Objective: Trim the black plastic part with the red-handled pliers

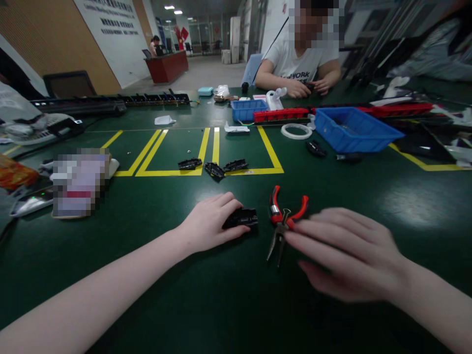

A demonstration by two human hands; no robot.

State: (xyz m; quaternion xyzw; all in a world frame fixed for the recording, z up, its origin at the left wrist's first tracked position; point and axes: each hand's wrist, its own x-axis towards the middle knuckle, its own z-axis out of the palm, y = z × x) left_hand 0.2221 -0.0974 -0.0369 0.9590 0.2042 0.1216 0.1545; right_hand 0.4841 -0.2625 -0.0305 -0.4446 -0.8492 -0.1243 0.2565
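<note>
My left hand (212,221) is closed around a black plastic part (247,217) on the green table, fingers over its far side and thumb along the near side. Just to the right lies a pair of needle-nose pliers (280,229) with red and black handles, spread apart, tips toward me. My right hand (354,253), somewhat blurred, is at the pliers' right side. Its fingers stretch out, the fingertips reaching the pliers' pivot area, and its thumb hangs apart below. Whether those fingertips touch the pliers I cannot tell.
Several similar black parts (214,170) lie beyond my left hand, near yellow tape lines (162,173). Farther back stand blue bins (359,132), a tape roll (296,131) and red strips (282,115). A blurred-out phone-like object (81,184) lies left. Another person (306,66) sits opposite.
</note>
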